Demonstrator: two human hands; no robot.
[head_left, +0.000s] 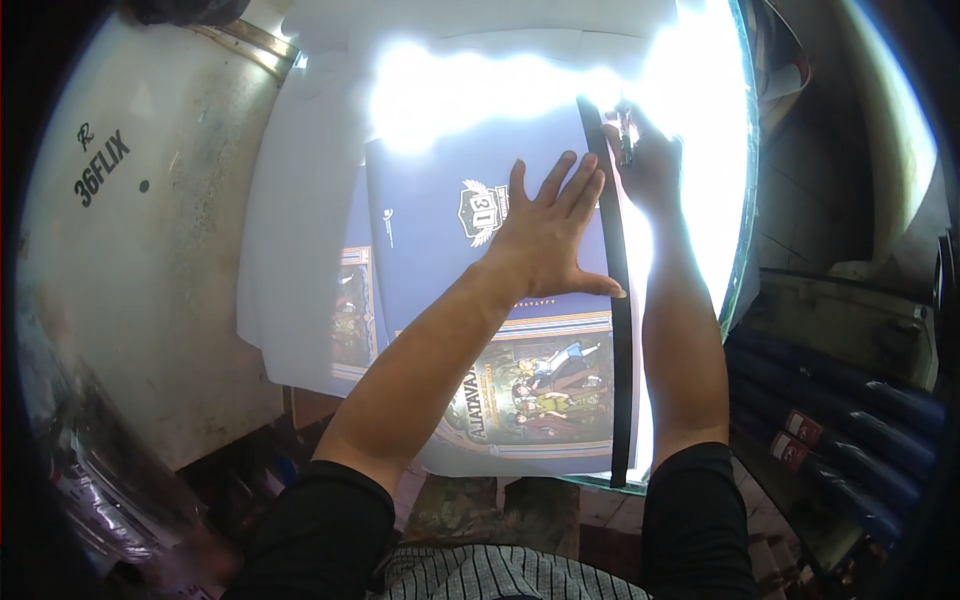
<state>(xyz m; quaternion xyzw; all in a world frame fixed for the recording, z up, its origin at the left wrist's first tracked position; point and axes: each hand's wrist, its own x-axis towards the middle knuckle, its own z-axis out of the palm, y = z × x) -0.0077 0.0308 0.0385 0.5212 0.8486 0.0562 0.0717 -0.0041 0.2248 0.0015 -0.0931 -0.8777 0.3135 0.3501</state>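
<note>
A large blue printed sheet (430, 240) with a crest and an illustrated panel lies on the brightly lit table. Along its right side runs a long, straight black strip (621, 390). My left hand (540, 235) is pressed flat on the sheet with its fingers spread, and the thumb tip reaches onto the strip. Beyond it, at the strip's far right side, my right hand (652, 165) is closed around a slim metallic tool (627, 140) that looks like a cutter knife. Strong glare washes out the tool's tip and the far end of the sheet.
Under the sheet lie more large sheets (290, 270), jutting out left. The glass table's greenish edge (750, 200) curves along the right. A pale marked panel (150, 250) stands left, with clear plastic wrapping (110, 490) below. Several blue plastic-wrapped rolls (850, 440) lie lower right.
</note>
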